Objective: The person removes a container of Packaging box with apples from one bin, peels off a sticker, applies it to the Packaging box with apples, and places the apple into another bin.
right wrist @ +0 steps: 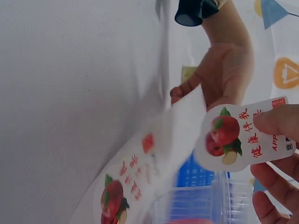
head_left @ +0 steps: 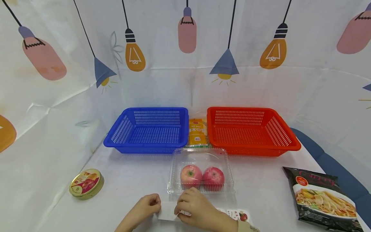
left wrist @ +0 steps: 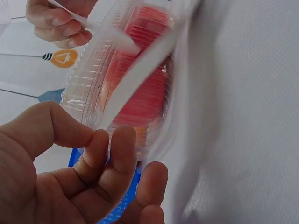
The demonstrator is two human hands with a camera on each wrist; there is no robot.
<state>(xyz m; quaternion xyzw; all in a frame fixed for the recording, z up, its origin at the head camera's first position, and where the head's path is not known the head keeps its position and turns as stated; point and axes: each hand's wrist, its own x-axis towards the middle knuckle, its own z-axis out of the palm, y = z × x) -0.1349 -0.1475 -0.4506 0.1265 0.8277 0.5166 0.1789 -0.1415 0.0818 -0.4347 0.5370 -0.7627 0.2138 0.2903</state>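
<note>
My left hand [head_left: 145, 208] pinches the end of a white strip of label backing [head_left: 166, 211] between thumb and forefinger. The strip rises off the table and still carries printed apple labels [right wrist: 112, 196] further along. In the right wrist view, my right hand [head_left: 200, 207] pinches a single white apple sticker [right wrist: 224, 135] with red lettering, printed side showing. Just beyond both hands stands a clear plastic clamshell box [head_left: 173, 169], lid closed. Inside sit two red apples, one on the left [head_left: 191, 176] and one on the right [head_left: 213, 178].
Behind the box are a blue basket [head_left: 157, 149] and a red basket [head_left: 252, 150], with a yellow food packet [head_left: 197, 132] between them. A round tin [head_left: 86, 183] lies at left, a black noodle packet [head_left: 324, 198] at right. A blue chair [head_left: 333, 164] borders the table.
</note>
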